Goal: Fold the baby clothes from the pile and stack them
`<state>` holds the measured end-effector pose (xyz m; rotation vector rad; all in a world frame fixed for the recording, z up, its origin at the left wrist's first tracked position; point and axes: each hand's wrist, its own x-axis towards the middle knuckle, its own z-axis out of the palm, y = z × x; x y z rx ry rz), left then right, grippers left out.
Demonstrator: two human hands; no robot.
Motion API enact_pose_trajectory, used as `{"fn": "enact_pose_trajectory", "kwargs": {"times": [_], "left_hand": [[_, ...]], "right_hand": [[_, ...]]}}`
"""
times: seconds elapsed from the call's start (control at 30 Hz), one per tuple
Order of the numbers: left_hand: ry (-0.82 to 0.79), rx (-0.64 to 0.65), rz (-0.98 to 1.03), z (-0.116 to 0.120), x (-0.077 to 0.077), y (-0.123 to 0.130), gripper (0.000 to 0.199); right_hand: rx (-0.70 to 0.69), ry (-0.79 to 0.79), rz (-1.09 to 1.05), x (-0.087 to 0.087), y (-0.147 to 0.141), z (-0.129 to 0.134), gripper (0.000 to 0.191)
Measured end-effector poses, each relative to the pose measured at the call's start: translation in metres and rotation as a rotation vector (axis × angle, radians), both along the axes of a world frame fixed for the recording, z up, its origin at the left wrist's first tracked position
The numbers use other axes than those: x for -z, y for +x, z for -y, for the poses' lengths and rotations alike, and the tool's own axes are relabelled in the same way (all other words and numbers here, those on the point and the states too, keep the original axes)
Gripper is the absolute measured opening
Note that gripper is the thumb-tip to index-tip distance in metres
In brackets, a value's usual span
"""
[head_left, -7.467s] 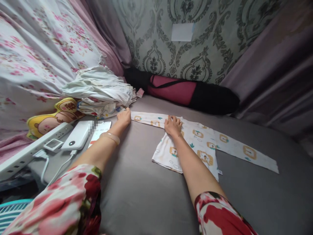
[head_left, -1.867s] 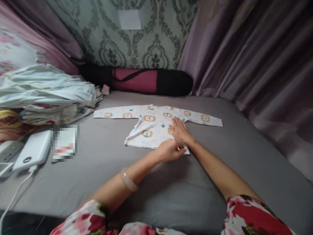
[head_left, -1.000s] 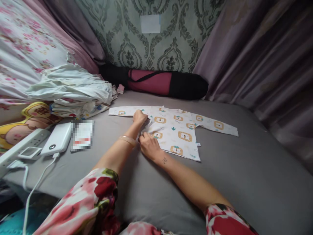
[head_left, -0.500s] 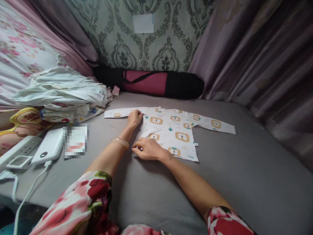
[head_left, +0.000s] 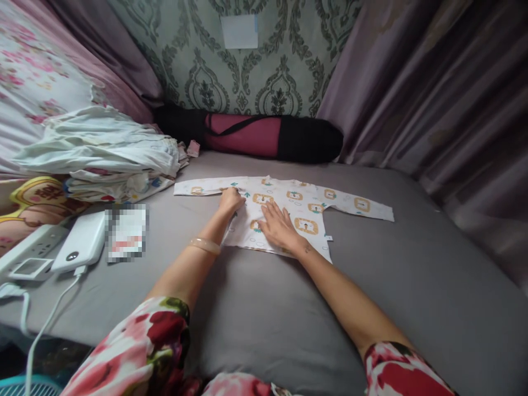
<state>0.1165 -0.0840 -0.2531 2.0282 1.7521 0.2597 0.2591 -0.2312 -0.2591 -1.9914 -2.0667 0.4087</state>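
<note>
A small white long-sleeved shirt [head_left: 289,217] with yellow lion faces and green leaves lies spread on the grey bed sheet, sleeves out to both sides. My left hand [head_left: 231,201], with a pale bangle on its wrist, is closed on the shirt's left side just below the sleeve; its fingertips are partly hidden. Flat on the front of the shirt rests my right hand [head_left: 281,226], its fingers spread and pointing away from me. A small tag sticks out from the shirt's right side edge.
A pile of folded white cloth [head_left: 103,146] stands at the left. Nearer lie a white power bank [head_left: 80,242] with a cable, a power strip [head_left: 31,250] and a blurred packet [head_left: 127,234]. A black and maroon rolled bag [head_left: 247,135] runs along the wall.
My right hand has moved from the shirt's lower left corner up and right onto its front, its fingers opening out flat. My left hand has shifted slightly, staying at the shirt's left side.
</note>
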Motion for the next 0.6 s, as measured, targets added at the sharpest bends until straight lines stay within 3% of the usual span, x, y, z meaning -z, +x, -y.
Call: {"fn": "enact_pose_trajectory", "kwargs": {"times": [0.1, 0.2, 0.33, 0.47, 0.6], "left_hand": [[0.025, -0.007, 0.007, 0.0, 0.004, 0.003, 0.019], [0.151, -0.022, -0.003, 0.007, 0.009, 0.005, 0.028], [0.257, 0.087, -0.068, 0.019, 0.023, 0.008, 0.034], [0.295, 0.124, -0.173, 0.021, 0.038, 0.005, 0.037], [0.281, 0.193, -0.271, 0.018, 0.032, -0.017, 0.045]], "right_hand": [[0.006, -0.032, 0.039, 0.011, -0.009, 0.007, 0.063], [0.021, -0.022, 0.066, 0.017, -0.013, 0.009, 0.062], [0.022, -0.004, 0.083, 0.02, -0.011, 0.005, 0.062], [-0.032, -0.032, 0.058, 0.01, -0.012, 0.023, 0.061], [-0.171, -0.112, -0.017, -0.013, -0.015, 0.075, 0.065]]}}
